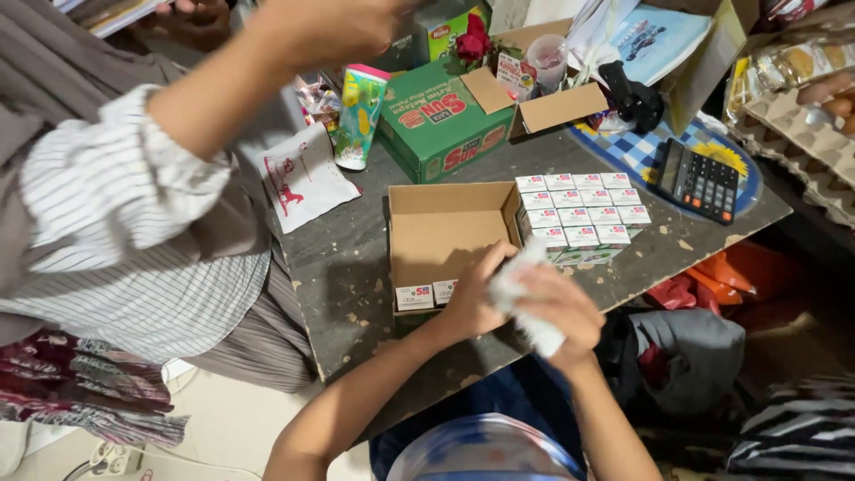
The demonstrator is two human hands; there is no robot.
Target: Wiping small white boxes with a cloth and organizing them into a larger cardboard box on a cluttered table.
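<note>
At the lower centre of the frame, the person's left hand (470, 298) and right hand (563, 307) meet over the near edge of the bench (356, 267), both closed on a crumpled white wrapper (525, 303) that bulges between them and trails out below the right palm. The left fingers pinch its near end while the right hand cups the rest, so the hands are together, clamped on the one soft bundle.

Just behind the hands sits an open brown carton (441, 227), mostly bare inside, with a couple of small white packets (426, 295) standing against its front wall. Touching its right side is a neat block of the same small white boxes (583, 209), laid in close rows. Further back, toward the upper centre, stands a green carton (441, 125) with its flaps up, and a dark calculator (699, 181) lies at the right on a blue checked mat (637, 151). Another person's striped sleeve (125, 178) fills the upper left, arm raised well above the bench.

As a judgement, handling the wrapper well calls for keeping both grips close together and working over the carton's opening, not over the block of boxes, so nothing knocks the rows askew. A slow pull along the wrapper's length should part it more cleanly than a jerk.
</note>
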